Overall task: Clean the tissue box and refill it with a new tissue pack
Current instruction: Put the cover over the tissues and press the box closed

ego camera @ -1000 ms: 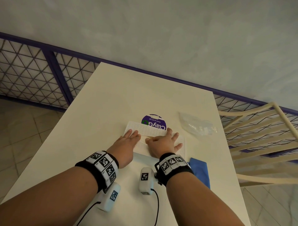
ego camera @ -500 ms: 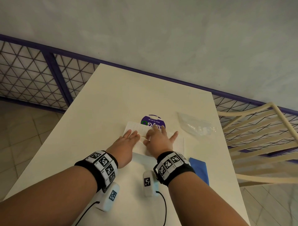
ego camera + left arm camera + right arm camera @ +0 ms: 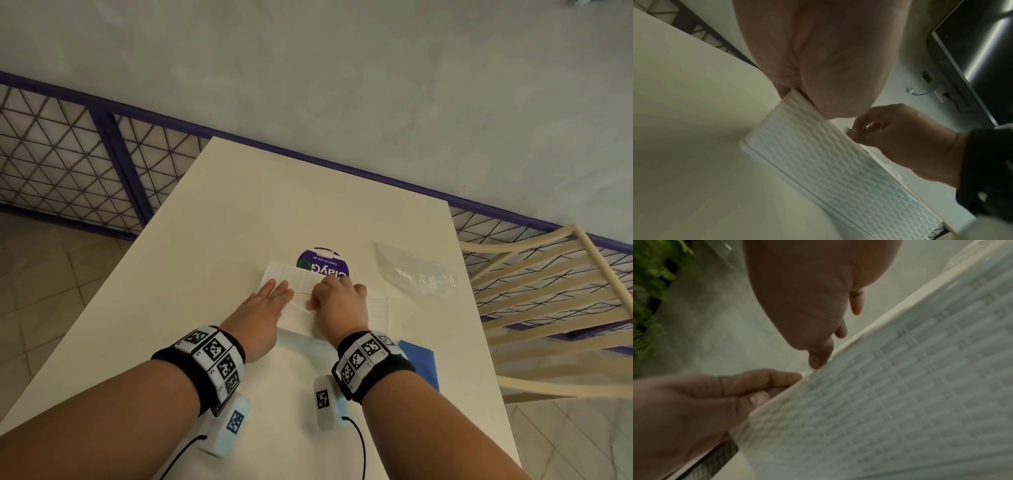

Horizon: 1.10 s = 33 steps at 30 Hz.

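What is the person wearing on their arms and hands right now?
Both forearms are bare, with no sleeves or gloves. Each wrist carries a black band topped with white tiles printed with black square code markers. Below each wrist hangs a white camera pod with its own marker and a thin black cable. The right hand shows a ring in the right wrist view.

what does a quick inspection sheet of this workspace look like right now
surface: white table, bare at the far end
job's things: white woven-pattern tissue box lying flat; purple ClayGo wipes pack behind it; blue cloth near right wrist
clutter: crumpled clear plastic wrapper
grippers: left hand flat on box; right hand with fingers curled at the top opening, grasp unclear
cables: black leads from both wrist cameras
surroundings: purple mesh railing, cream chair, grey wall
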{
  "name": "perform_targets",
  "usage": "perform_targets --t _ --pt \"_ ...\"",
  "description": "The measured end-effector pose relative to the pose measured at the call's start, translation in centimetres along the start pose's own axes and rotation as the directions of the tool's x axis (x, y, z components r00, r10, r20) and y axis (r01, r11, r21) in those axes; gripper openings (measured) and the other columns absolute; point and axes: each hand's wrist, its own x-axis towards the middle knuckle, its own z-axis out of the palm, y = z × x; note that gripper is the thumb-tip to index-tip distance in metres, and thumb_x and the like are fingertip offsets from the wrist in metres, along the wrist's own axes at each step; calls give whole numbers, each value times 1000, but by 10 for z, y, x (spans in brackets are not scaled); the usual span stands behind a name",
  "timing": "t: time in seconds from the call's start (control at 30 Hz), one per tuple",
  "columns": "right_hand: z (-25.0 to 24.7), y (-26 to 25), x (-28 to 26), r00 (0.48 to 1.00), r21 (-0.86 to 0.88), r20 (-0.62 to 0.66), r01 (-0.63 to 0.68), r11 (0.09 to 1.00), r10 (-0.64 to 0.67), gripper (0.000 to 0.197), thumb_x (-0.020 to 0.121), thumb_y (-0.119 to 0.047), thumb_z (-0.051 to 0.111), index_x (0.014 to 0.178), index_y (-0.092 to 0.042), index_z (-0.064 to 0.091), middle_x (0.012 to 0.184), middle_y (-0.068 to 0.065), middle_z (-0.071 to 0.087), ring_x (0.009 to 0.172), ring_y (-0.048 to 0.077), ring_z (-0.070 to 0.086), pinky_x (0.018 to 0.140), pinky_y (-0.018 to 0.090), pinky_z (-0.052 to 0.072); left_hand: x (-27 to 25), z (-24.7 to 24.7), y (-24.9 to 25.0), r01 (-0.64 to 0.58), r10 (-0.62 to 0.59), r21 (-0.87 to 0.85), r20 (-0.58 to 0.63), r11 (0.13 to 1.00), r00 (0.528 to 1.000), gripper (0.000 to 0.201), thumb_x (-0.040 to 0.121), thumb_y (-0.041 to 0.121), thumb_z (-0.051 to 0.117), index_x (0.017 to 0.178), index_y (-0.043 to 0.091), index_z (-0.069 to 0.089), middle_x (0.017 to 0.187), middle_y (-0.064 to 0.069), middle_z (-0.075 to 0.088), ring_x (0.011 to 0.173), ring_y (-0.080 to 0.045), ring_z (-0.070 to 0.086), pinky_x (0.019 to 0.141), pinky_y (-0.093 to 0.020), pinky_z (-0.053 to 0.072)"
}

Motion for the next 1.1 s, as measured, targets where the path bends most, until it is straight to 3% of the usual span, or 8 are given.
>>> perform_targets --t 0.07,0.13,0.3,0.53,0.73,0.87,0.97,1.1 --pt "4 -3 -6 999 -48 -37 11 999 -13 9 69 -15 71 74 -20 65 79 -5 60 76 23 57 69 41 41 0 2 -1 9 -9 -23 -22 1000 1000 58 97 3 27 150 19 13 161 3 0 147 -14 -6 120 -33 9" --pt "7 -3 -8 999 -46 -50 2 999 -4 15 63 -11 73 70 -20 63 74 -4 59 69 23 58 63 39 42 0 4 -1 6 -6 -14 -13 1000 1000 56 97 4 28 150 18 15 161 2 1 148 -15 -5 119 -33 10" --pt "-12 -4 5 999 62 11 -44 997 43 20 83 -6 46 94 -16 60 100 0 63 101 25 50 86 37 31 1 2 -1 -4 4 19 18 1000 1000 56 97 3 29 149 18 16 161 0 0 148 -17 -5 118 -33 11" --pt "-28 -7 3 992 26 119 -38 999 34 19 85 -7 47 95 -16 60 95 3 67 98 25 52 91 38 37 0 1 2 6 -6 -16 4 1000 1000 58 95 1 30 149 18 17 161 2 0 148 -15 -5 119 -34 13" --pt "-34 9 -2 955 189 174 -271 944 240 18 80 -7 45 72 -23 45 88 6 64 88 30 57 82 36 48 3 7 -2 11 -11 -42 11 999 1000 61 94 -1 31 150 17 16 161 3 -1 147 -15 -6 119 -35 14" --pt "-38 3 -6 968 194 175 -215 957 182 21 77 -3 45 69 -22 45 90 9 63 83 32 58 74 33 50 7 11 -4 44 -43 -82 11 996 999 63 93 -1 34 150 18 13 161 1 3 148 -16 -2 119 -38 17" --pt "-42 -2 -9 981 166 157 -140 976 114 19 81 -1 47 74 -19 48 88 10 59 86 31 57 78 38 49 8 15 -8 100 -99 -126 14 987 995 73 90 1 39 150 23 4 160 -1 11 147 -21 11 115 -39 25" --pt "-52 -6 -4 986 151 142 -111 982 89 12 85 -2 48 87 -10 56 67 -5 36 93 31 53 85 40 46 9 16 -9 94 -94 -117 7 989 996 77 87 -1 40 150 20 2 159 2 17 147 -20 12 115 -35 25"
